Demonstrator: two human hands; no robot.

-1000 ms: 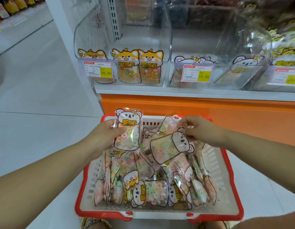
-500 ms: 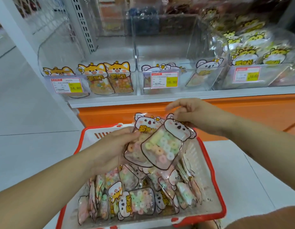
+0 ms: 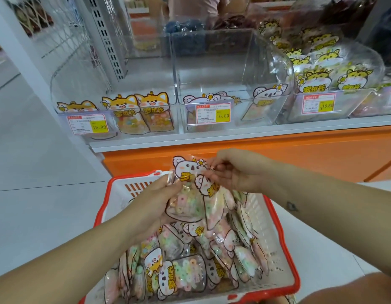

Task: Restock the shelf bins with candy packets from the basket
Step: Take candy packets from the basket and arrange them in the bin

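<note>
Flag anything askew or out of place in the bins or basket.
One koala packet in the middle bin leans tilted toward its right wall, apart from the ones behind the price tag. In the basket, packets lie jumbled, and one fox-faced packet sits among koala ones.

Lifted the second candy packet (image 3: 215,202) clear of the basket (image 3: 278,227) with the right hand (image 3: 234,172). Carried it left and laid it overlapping the first candy packet (image 3: 187,168), gripped in the left hand (image 3: 155,205). Raised both packets higher, leaving the right hand's fingers (image 3: 214,179) just above and beside the left's.
</note>
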